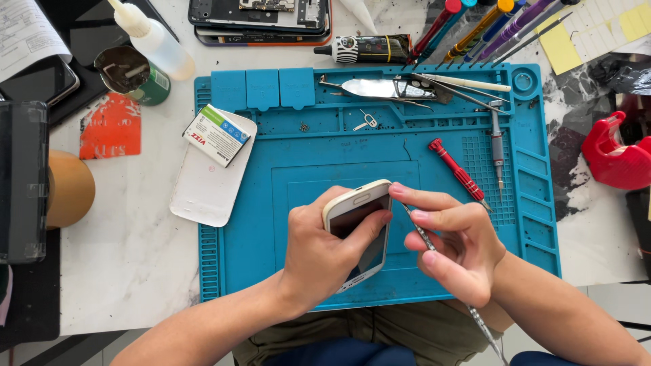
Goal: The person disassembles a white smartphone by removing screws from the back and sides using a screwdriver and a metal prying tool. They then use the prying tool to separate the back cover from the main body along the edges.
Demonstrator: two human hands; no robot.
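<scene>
left hand (319,254) wrapped around a white phone (358,227), thumb across its screen, over the blue mat (271,203) near 6 o'clock | right hand (451,240) pinching a thin metal pry tool (426,238) against the phone's right edge | red screwdriver (460,173) lies on the mat at 2 o'clock from the phone

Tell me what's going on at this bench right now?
A person holds a white smartphone with a dark screen in the left hand, thumb across the glass. The right hand holds a thin metal pry tool, its tip against the phone's right edge. Both are above a blue silicone repair mat. On the mat lie a red-handled screwdriver and metal tweezers. A white plastic back cover with a small battery on top rests at the mat's left edge.
</scene>
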